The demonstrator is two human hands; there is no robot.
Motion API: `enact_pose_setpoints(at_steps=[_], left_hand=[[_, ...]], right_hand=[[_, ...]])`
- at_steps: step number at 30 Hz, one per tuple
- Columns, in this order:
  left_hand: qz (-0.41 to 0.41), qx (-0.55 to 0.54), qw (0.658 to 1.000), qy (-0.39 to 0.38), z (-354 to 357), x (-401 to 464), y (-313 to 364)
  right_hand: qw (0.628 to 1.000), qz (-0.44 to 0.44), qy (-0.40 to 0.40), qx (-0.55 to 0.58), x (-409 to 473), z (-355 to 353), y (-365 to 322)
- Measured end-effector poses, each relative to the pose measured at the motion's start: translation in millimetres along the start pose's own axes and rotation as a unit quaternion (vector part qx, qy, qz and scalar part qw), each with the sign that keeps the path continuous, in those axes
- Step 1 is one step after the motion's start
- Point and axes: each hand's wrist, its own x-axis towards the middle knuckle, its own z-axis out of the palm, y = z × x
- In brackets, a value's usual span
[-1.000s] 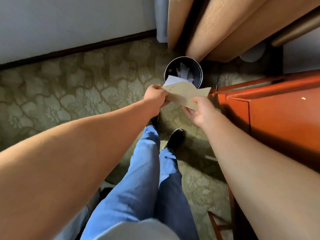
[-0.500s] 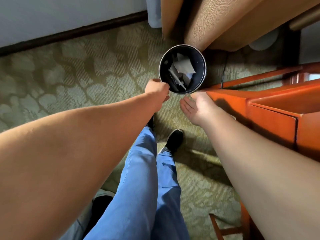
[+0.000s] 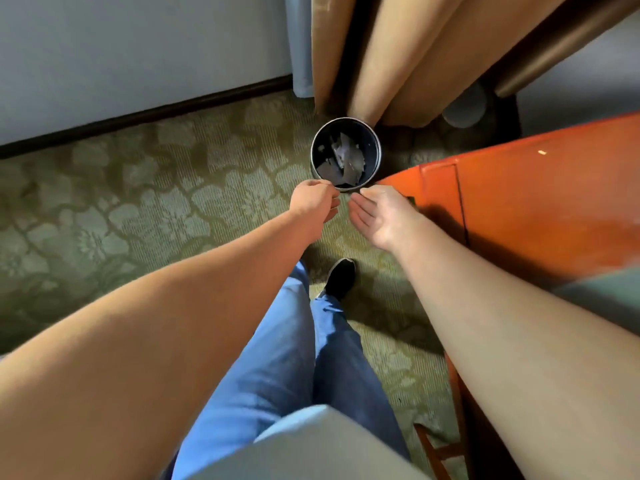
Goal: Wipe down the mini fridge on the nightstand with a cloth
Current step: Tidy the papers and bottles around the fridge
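Neither the mini fridge nor a cloth is in view. My left hand (image 3: 313,202) hovers just in front of a round dark waste bin (image 3: 375,147), its fingers loosely curled and holding nothing. My right hand (image 3: 381,213) is beside it, palm up with relaxed fingers, empty. Crumpled paper scraps (image 3: 341,159) lie inside the bin. Both hands are apart from the bin's rim.
An orange-red wooden cabinet (image 3: 540,206) stands at the right, close to my right forearm. Tan curtains (image 3: 398,53) hang behind the bin. Green patterned carpet (image 3: 138,209) covers the floor. My jeans-clad legs and a black shoe (image 3: 341,277) are below my hands.
One second ago both hands held a tan paper over the bin. The paper has left my hands and lies in the bin; both hands are now empty.
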Motion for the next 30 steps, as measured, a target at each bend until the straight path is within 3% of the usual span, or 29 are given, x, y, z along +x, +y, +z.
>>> enact_pose_setpoints(at_steps=[12, 20, 30], left_hand=[[0.088, 0.051, 0.990, -0.095, -2, -231, -56], [0.110, 0.095, 0.982, -0.123, -13, -294, -99], [0.109, 0.172, 0.954, -0.221, -54, -336, -197]], right_hand=[[0.995, -0.072, -0.052, 0.032, -186, -86, 52], [0.989, -0.115, -0.024, 0.092, -230, -146, 111], [0.980, -0.143, 0.046, 0.127, -277, -197, 223]])
